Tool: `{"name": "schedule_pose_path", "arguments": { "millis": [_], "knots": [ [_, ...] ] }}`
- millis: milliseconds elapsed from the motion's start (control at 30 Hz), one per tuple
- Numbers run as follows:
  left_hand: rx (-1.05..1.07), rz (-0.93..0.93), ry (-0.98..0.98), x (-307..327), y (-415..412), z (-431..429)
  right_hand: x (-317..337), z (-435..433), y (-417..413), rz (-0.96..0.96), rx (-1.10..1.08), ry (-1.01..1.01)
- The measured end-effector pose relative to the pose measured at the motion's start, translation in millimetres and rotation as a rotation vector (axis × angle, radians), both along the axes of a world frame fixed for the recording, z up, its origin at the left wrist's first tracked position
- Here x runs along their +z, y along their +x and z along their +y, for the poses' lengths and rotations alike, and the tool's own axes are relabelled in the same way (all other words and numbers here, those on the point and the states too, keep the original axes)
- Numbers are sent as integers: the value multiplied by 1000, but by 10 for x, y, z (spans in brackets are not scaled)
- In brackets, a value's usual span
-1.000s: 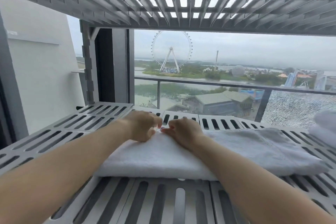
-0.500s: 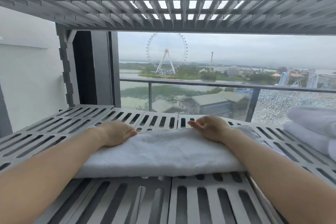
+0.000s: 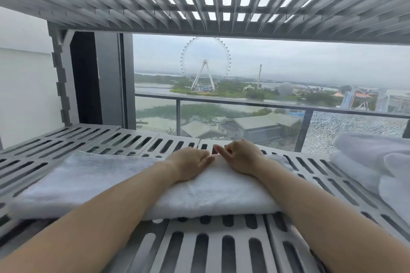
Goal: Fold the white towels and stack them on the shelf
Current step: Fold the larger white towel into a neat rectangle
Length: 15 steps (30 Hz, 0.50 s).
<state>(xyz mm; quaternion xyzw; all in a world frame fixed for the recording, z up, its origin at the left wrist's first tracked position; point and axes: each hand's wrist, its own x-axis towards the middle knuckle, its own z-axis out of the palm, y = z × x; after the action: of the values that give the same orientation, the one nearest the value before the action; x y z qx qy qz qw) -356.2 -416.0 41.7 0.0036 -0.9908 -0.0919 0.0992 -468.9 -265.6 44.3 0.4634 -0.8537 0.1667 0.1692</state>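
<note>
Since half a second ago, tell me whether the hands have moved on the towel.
Yes. The left hand and right hand came together at the towel middle.

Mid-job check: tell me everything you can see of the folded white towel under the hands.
The folded white towel lies flat on the grey slotted shelf, its long side running left to right. It looks like thick terry cloth, doubled into layers with a rounded fold along the near edge and a thin hem along the far left edge. The left hand and right hand rest palm-down on its far middle, fingertips nearly meeting. More white towels sit apart to the right.
</note>
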Motion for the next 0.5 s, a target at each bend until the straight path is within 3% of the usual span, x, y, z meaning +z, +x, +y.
{"name": "schedule_pose_path", "arguments": {
  "millis": [367,500],
  "knots": [
    [16,55,70,-28,20,2,54,347,-266,-12,-316,249],
    [158,168,-37,64,44,88,184,337,-113,173,-321,211]
  ]
}}
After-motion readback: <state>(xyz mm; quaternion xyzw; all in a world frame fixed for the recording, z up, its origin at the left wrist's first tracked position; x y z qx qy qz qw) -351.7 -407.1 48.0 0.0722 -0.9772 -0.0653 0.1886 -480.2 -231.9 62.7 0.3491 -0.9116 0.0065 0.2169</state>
